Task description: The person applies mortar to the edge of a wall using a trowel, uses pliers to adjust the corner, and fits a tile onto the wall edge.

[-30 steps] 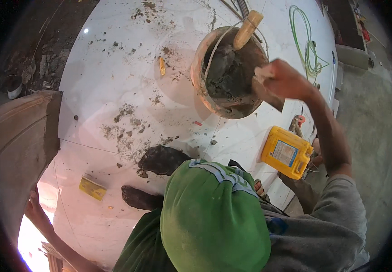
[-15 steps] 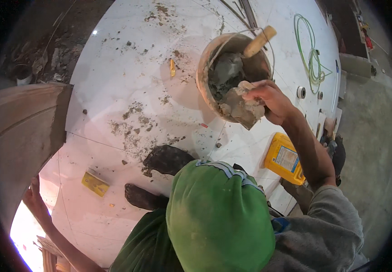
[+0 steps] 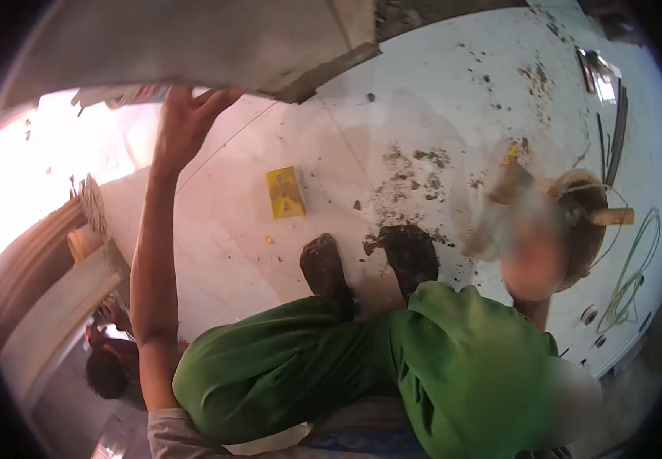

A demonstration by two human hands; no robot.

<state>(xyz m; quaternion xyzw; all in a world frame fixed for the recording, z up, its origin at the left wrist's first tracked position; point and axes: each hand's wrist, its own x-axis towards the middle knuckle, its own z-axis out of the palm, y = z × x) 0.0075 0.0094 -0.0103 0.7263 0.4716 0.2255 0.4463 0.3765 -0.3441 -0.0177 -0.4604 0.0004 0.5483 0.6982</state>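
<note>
1. Right hand (image 3: pixel 534 252): blurred; its grip cannot be told. A flat grey-brown blade (image 3: pixel 510 183) shows just beyond it.
2. Left hand (image 3: pixel 185 126): thumb and fingers apart, set against the lower edge of a large grey slab-like panel (image 3: pixel 216 46), apparently to steady it.
3. Round tan bucket (image 3: pixel 597 249): stands on the white tiled floor (image 3: pixel 224 252) beside the right hand, presumably for easy reach. A pale wooden handle (image 3: pixel 614 217) crosses its rim; the contents are mostly hidden.
</note>
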